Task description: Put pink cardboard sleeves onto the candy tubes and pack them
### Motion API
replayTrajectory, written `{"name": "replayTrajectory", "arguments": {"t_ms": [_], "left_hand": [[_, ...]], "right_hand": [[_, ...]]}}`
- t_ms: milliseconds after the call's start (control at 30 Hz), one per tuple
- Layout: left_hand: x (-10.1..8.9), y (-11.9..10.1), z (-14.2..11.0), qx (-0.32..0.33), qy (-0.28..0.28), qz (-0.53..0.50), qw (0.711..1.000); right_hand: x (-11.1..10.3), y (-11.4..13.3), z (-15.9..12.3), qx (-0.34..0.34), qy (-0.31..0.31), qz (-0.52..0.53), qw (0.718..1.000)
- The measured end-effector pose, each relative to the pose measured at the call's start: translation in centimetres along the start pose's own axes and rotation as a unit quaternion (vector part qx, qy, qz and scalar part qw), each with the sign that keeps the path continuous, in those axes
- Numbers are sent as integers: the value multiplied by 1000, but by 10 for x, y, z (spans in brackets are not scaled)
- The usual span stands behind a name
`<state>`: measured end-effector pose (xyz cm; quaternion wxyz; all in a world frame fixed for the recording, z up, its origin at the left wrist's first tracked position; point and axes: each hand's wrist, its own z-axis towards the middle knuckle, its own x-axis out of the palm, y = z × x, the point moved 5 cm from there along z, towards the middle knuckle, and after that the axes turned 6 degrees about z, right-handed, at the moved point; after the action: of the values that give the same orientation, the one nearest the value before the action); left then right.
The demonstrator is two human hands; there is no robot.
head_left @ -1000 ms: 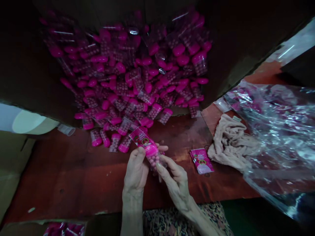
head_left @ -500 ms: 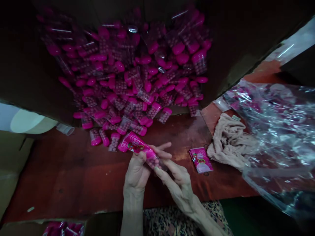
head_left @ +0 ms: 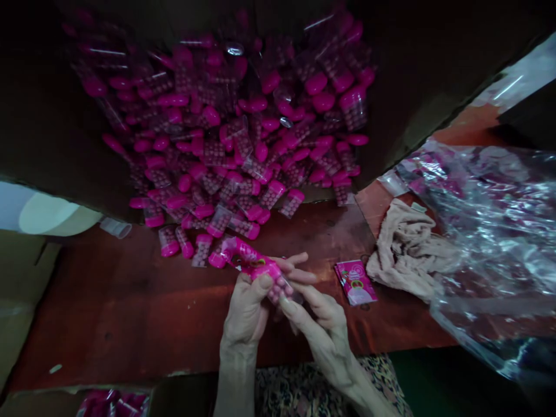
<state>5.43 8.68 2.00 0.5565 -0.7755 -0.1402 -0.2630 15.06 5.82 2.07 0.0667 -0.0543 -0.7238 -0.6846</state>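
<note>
Both my hands meet at the middle of the table's front. A small clear candy container [head_left: 278,288] full of pink balls lies tilted between them. My left hand [head_left: 245,310] is closed, its thumb pressing where a pink printed label [head_left: 245,253] meets the container's pink cap end. The label curls away to the upper left, beyond the thumb. My right hand [head_left: 321,318] pinches the lower right end of the container between thumb and forefinger, while its other fingers stretch out behind. The fingers hide part of the container.
Ahead, a large dark box [head_left: 412,69] on its side spills many pink-capped containers [head_left: 230,174]. To the right lie a stack of pink labels [head_left: 355,282], a beige cloth [head_left: 403,249] and a clear plastic bag [head_left: 512,231]. An open box [head_left: 163,397] with pink items sits bottom left.
My hands and the container have shifted slightly right and down. My left thumb has moved right, onto the container's cap end, and the label now bends and curls more.
</note>
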Motion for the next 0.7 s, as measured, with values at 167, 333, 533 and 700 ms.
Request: {"name": "replayTrajectory", "arguments": {"t_ms": [167,333,533,700], "left_hand": [[-5,-1,-2,-16,-64,-11,998],[-10,-2,-3,-10,-185,25,982],[-4,7,2,-38,-94,32,994],[-2,16,1,-94,-30,-16,995]], "right_hand": [[4,-18,2,89,2,115,989],[7,-13,2,9,4,10,1000],[5,-5,-7,7,8,8,1000],[10,-14,-3,131,59,195,970]]}}
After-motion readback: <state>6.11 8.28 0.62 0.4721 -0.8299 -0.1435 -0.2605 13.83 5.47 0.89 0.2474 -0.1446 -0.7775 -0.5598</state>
